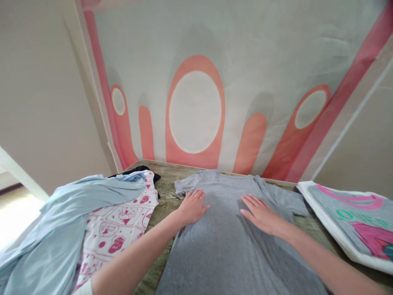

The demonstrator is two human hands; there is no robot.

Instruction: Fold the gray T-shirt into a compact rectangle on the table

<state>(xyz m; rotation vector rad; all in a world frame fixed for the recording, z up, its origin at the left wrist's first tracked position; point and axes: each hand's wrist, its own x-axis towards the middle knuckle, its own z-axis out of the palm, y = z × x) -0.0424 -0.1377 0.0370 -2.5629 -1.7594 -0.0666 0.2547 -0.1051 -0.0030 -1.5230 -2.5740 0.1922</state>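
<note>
A grey short-sleeved T-shirt (215, 250) lies spread on the table, its neckline toward the wall and its lower part running out of the picture. My left hand (194, 207) rests flat near its left edge, just below the left sleeve, fingers stretched out. On the right half of the chest lies my right hand (259, 213), also flat with the fingers extended and slightly apart. Neither hand grips the cloth. Some creases run down the shirt's right side, and the right sleeve looks partly rumpled.
To the left, a light blue garment (70, 217) overlaps a white one with pink prints (123, 223), with black cloth (156, 178) behind. A folded grey shirt with pink and green print (353, 205) lies on white cloth at right. The wood-patterned table (166, 192) meets a decorated wall (282, 53).
</note>
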